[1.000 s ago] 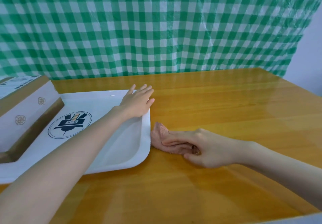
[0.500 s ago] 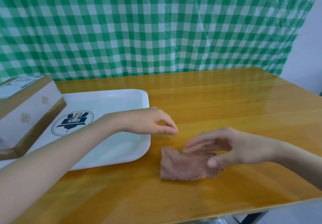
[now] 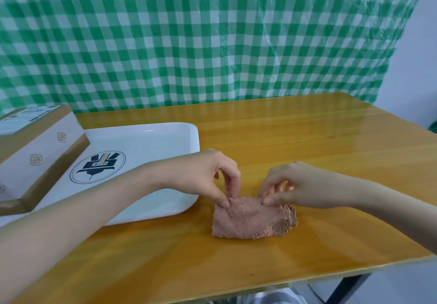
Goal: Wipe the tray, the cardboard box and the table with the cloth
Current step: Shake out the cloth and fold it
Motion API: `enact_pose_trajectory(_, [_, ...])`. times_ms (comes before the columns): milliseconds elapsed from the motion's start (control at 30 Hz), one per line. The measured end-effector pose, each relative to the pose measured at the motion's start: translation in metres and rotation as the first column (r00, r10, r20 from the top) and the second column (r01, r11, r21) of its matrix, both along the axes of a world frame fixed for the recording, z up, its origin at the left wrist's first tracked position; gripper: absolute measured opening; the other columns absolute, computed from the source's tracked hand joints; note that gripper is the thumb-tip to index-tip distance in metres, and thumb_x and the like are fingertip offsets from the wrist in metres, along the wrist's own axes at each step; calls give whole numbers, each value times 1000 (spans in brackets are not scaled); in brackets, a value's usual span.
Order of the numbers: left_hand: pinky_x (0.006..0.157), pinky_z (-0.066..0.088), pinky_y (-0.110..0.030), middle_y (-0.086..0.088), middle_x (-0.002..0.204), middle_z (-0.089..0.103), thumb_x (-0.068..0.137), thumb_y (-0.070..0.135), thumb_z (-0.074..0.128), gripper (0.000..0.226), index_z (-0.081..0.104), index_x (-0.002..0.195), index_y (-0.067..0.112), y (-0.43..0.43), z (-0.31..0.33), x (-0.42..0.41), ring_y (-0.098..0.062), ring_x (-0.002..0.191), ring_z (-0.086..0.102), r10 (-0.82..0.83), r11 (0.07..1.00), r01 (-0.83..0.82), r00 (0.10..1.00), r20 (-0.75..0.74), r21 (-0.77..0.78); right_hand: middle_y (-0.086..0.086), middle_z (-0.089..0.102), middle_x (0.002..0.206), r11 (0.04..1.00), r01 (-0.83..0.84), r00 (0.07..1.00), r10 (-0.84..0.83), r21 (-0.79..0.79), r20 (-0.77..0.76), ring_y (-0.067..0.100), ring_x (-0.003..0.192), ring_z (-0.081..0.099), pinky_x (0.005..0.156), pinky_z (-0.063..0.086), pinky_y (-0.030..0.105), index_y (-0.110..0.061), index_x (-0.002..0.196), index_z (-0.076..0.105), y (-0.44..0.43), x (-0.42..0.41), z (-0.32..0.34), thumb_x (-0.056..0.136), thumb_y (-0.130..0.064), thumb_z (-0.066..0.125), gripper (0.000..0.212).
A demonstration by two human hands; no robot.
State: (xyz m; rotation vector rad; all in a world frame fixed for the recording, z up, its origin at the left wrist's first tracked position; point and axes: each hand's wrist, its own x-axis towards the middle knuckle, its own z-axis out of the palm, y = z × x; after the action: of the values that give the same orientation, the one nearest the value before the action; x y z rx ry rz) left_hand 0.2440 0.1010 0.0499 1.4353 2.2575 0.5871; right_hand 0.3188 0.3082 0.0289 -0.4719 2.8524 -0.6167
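A pinkish-brown cloth (image 3: pixel 251 221) lies folded on the wooden table (image 3: pixel 295 142), just right of the white tray (image 3: pixel 151 135). My left hand (image 3: pixel 208 173) pinches the cloth's far left corner between thumb and fingers. My right hand (image 3: pixel 298 185) pinches its far right corner the same way. The tray bears a round dark logo (image 3: pixel 98 166). A cardboard box (image 3: pixel 35 152) with white sides rests tilted on the tray's left part.
A green and white checked sheet (image 3: pixel 189 38) hangs behind the table. The table's front edge (image 3: pixel 260 287) runs close below the cloth, and its right edge slants away at the right. A dark table leg (image 3: pixel 347 287) shows underneath.
My left hand left the tray's rim and came over to the cloth. The right hand let the bunched cloth spread flat, and both hands now pinch its far edge.
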Motion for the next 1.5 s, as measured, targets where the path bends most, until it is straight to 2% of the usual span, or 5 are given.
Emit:
enact_pose_trajectory(500, [81,50,-23,12,84,68,84,5,67,16,66,79,20,-11,16,5,0,84,63,80,954,-91,995,52,285,-10,69,67,976,11,911,-100,-219,-401,3,61,66,61,53,17,-18,68,73,2,5,21,75,-12,77,10])
enact_pose_trajectory(833, [83,50,-23,12,81,62,91,9,56,10,54,85,17,2,49,-7,-1,82,62,183,838,-127,982,-54,531,-2,71,90,895,-31,937,-129,-445,-324,5,71,65,69,52,15,-17,90,70,-20,-18,73,78,-17,74,13])
enact_pose_trajectory(967, [73,45,-40,-4,72,54,92,14,47,12,45,85,23,5,70,-22,-28,70,50,275,790,-152,954,-122,594,-10,64,82,883,-31,939,-135,-468,-316,1,65,58,66,48,16,-29,72,63,-20,-36,89,79,-18,74,18])
enact_pose_trajectory(1133, [59,40,-27,0,67,55,97,11,45,12,43,88,19,-1,103,-42,-13,58,48,414,800,-192,862,-292,568,19,68,90,913,2,905,-175,-409,-387,24,75,62,75,53,41,-13,86,65,-19,-56,115,89,-17,64,5])
enact_pose_trajectory(1500, [85,51,-21,6,106,71,66,25,83,39,67,102,20,-20,143,-71,-5,99,66,340,837,-336,938,70,432,16,60,91,853,-59,805,-265,-518,-530,16,77,55,65,44,28,-27,80,60,-27,-96,188,90,-12,58,18])
